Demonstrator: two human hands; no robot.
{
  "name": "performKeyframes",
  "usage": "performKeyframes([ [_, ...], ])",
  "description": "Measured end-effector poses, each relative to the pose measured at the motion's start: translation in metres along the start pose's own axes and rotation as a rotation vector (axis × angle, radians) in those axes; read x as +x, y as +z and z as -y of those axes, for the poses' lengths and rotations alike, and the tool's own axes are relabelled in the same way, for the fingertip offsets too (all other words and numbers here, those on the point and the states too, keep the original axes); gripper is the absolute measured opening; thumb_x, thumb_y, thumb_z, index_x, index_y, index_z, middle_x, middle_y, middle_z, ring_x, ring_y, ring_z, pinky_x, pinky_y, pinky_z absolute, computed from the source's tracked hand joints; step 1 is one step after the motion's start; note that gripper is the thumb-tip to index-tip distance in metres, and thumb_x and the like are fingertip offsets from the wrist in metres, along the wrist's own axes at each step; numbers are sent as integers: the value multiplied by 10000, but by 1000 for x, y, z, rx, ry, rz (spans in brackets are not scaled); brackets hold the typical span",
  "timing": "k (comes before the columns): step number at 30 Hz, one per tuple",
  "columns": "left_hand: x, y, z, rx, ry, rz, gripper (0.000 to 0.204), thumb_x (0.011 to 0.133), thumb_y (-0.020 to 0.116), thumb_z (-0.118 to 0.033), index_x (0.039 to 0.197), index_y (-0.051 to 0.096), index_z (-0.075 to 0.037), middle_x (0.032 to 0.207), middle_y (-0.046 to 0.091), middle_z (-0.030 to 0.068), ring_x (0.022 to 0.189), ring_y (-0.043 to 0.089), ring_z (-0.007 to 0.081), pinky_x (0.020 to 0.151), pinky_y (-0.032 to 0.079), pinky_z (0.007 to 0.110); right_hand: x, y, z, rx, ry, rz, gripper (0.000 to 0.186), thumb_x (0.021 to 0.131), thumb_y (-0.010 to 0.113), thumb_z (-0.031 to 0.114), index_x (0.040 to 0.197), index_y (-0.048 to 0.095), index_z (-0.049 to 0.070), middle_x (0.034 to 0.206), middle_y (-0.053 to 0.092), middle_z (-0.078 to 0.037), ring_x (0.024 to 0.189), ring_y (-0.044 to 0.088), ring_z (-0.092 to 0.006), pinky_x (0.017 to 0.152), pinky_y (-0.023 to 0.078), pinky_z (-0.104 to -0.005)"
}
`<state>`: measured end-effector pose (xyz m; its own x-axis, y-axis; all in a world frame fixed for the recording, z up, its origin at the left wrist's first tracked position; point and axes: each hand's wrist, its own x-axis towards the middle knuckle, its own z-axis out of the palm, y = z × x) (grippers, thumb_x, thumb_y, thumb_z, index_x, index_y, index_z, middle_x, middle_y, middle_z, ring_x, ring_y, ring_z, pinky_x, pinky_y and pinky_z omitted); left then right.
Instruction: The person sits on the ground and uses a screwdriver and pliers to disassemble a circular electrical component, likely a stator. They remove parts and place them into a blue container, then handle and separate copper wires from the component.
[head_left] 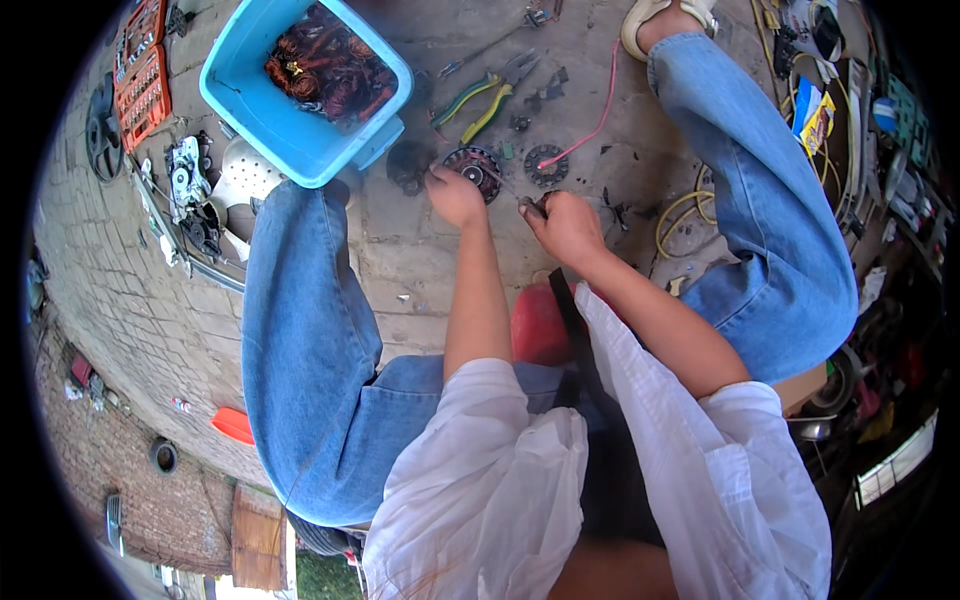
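Note:
My left hand (pixel 457 196) is closed on the near left edge of a round dark motor part (pixel 474 168) with a ring of slots and a metal centre. In my right hand (pixel 567 228) is a thin tool with a dark handle (pixel 532 207), which looks like a screwdriver. Its slim shaft points left at the motor part; whether the tip touches cannot be made out. A dark cylindrical part (pixel 407 166) stands left of my left hand. Beyond my right hand lies a flat black slotted ring (pixel 546 167), with a pink wire (pixel 606 110) running from it.
A light blue bin (pixel 228 88) with copper wire coils (pixel 330 62) stands at the far left. Pliers with yellow-green handles (pixel 486 106) lie beyond my hands. An orange tool case (pixel 143 95), metal scrap (pixel 186 185) and yellow cable (pixel 672 222) are around me. My knees flank the work.

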<state>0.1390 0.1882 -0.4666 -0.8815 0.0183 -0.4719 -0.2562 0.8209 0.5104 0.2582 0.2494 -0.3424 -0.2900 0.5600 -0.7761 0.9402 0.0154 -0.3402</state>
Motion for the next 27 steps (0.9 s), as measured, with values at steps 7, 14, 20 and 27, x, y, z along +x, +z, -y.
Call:
performKeyframes([
  [7,10,-9,-16,178,25,55,489,949,399,-366,1034,643,48,1014,636,291,936,588,485,827,451,518,11,-16,-3,-64,-135,-23,361,835,659,342,714,655,1,705,631,-206,706,628,-391,644,501,-456],
  [14,22,-10,-10,202,165,101,442,952,395,-321,926,628,54,928,635,295,883,591,481,773,443,532,33,-23,-16,134,-28,208,414,853,681,345,633,612,1,546,604,-88,502,626,-200,540,496,-350],
  [20,36,-11,-2,237,252,148,428,941,398,-312,912,634,44,918,636,291,882,592,476,774,444,526,33,-19,-19,297,82,258,413,828,695,371,637,637,9,574,626,-89,521,630,-195,555,497,-355],
  [27,39,-9,2,220,271,145,421,939,392,-301,929,637,41,942,640,290,912,594,472,796,449,522,20,4,-11,326,115,161,401,847,694,337,632,618,7,552,593,-74,464,583,-179,489,467,-337],
])
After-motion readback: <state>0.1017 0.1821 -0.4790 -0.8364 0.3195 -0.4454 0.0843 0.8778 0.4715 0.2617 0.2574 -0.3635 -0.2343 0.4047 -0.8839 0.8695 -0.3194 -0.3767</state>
